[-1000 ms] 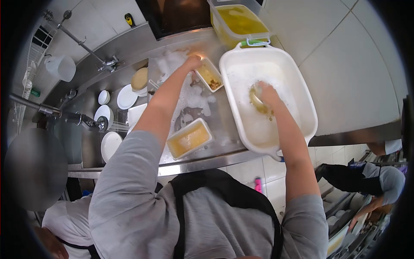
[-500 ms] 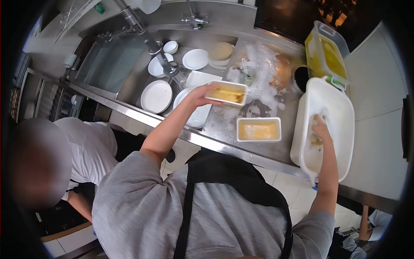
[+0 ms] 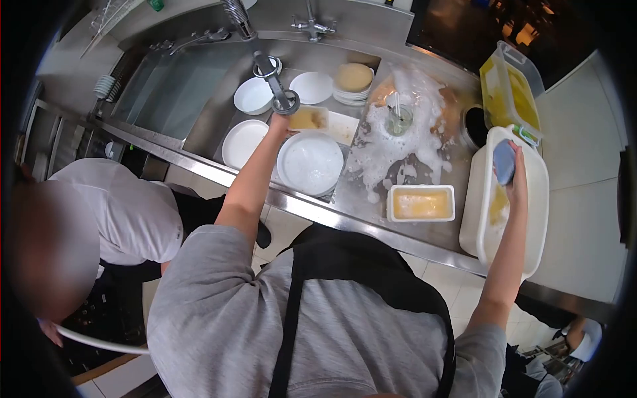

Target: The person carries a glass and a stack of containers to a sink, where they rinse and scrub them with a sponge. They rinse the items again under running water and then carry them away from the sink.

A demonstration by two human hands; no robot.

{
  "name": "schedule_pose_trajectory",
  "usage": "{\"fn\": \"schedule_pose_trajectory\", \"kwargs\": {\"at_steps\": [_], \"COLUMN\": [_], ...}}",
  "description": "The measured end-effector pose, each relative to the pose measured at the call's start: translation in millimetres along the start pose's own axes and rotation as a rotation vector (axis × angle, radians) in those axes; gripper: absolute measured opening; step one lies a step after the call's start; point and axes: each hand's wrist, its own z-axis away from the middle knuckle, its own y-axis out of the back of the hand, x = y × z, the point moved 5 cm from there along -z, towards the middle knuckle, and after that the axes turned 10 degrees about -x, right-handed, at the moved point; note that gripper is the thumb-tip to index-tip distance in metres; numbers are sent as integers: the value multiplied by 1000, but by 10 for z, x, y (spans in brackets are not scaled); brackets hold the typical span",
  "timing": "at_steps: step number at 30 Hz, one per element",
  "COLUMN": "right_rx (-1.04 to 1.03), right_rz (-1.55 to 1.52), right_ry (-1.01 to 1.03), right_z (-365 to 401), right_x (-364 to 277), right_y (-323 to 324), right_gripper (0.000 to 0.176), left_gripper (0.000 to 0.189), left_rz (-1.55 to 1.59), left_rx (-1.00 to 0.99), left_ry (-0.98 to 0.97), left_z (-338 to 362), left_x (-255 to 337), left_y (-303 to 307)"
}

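My left hand (image 3: 281,125) reaches into the sink basin, with its fingers at the left end of a white rectangular container (image 3: 310,118) that has a yellowish inside. The tap's spray head (image 3: 286,102) hides part of this hand. That container lies over a white rectangular dish (image 3: 343,128), beside a large round plate (image 3: 310,163). Above the white tub (image 3: 468,219), my right hand (image 3: 517,176) grips a blue-grey oval dish (image 3: 504,162), seen from one side. A second white rectangular container (image 3: 421,203), with yellowish contents, sits on the steel counter.
White bowls (image 3: 253,96) and several stacked plates (image 3: 352,99) fill the basin. Foam (image 3: 424,149) surrounds a glass (image 3: 399,121) on the counter. A yellow-filled plastic box (image 3: 511,89) stands behind the tub. At left, a co-worker in a white shirt (image 3: 126,205) is close by.
My left hand has carried the rectangular container left, down into the basin. My right hand has come up from inside the tub, now with the blue-grey dish. The view has shifted slightly.
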Motion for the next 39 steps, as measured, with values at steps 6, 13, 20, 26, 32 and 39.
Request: {"fn": "schedule_pose_trajectory", "kwargs": {"at_steps": [6,13,20,26,32,39], "right_rx": [55,-93,-726,-727,-466,-180], "right_rz": [210,488,979,1190,326,50], "right_ry": [159,347,756,751,350,200], "right_z": [36,148,306,52,-467,-687], "right_x": [-224,-382,283,540,487,634], "right_y": [-384,-1122,-3063,-3704,-3467,-3448], "right_gripper": [40,36,33,39,51,61], "left_gripper": [34,34,37,48,52,48], "left_rz": [-1083,-1504,-146,-132,107,388], "left_rx": [201,108,0,-300,-240,-227], "left_ry": [-613,-816,-124,-45,-351,-316], "left_z": [694,1035,1107,1446,1160,1014], "left_x": [413,298,589,1010,817,830], "left_y": [-508,-916,-961,-1376,-1557,-1777]}}
